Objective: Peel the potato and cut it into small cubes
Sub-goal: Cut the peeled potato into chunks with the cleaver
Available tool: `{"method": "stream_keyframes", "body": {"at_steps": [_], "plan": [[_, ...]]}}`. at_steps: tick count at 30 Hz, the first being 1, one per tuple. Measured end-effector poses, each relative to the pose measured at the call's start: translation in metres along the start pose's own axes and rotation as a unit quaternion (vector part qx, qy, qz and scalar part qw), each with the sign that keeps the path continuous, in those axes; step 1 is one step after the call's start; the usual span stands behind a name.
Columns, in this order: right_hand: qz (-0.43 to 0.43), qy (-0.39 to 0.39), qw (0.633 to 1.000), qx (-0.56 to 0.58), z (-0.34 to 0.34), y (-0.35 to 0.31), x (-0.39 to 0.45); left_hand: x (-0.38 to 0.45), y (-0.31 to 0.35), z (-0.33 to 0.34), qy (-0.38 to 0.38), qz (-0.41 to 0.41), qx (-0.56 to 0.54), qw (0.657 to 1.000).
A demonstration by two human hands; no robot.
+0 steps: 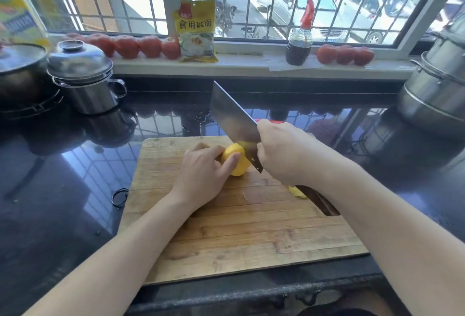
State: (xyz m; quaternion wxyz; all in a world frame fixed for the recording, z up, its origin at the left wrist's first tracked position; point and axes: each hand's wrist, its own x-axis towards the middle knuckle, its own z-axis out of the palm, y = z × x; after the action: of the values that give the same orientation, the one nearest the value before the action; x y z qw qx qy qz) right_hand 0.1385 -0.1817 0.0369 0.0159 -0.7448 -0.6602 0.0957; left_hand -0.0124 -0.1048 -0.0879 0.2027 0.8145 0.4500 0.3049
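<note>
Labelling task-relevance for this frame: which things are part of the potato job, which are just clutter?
In use: peeled potato, cleaver, cutting board, left hand, right hand, cut-off piece.

Lying about: tomatoes, yellow packet, sauce bottle, lidded steel pot, steamer, hair tie.

sill: row of tomatoes [130, 46], yellow packet [196, 31], dark sauce bottle [299, 43], more tomatoes [344, 55] | counter left: lidded steel pot [85, 81], oil bottle [17, 6] | counter right: stacked steel steamer [437, 89] | beside board: black hair tie [119, 197]
</note>
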Motion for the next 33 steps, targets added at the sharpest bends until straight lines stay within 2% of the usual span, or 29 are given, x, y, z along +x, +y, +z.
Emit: {"method": "stream_keyframes", "body": {"at_steps": [10, 16, 21, 28, 33], "plan": [[0.005, -0.038, 0.998, -0.058, -0.014, -0.009, -0.001, -0.008, 0.000, 0.007, 0.063, 0.074, 0.045, 0.994], [0.019, -0.030, 0.999, 0.013, -0.005, -0.008, -0.003, -0.009, 0.002, 0.008, 0.087, 0.085, 0.052, 0.991], [-0.010, 0.037, 0.999, 0.016, 0.012, -0.009, 0.001, -0.005, 0.000, 0.004, 0.085, 0.010, 0.051, 0.995], [-0.036, 0.049, 0.998, 0.016, 0.025, -0.006, 0.003, -0.005, 0.000, 0.002, 0.073, -0.053, 0.021, 0.996], [-0.031, 0.016, 0.999, 0.004, 0.027, 0.001, -0.002, -0.001, -0.005, 0.001, 0.074, -0.095, 0.008, 0.993]]}}
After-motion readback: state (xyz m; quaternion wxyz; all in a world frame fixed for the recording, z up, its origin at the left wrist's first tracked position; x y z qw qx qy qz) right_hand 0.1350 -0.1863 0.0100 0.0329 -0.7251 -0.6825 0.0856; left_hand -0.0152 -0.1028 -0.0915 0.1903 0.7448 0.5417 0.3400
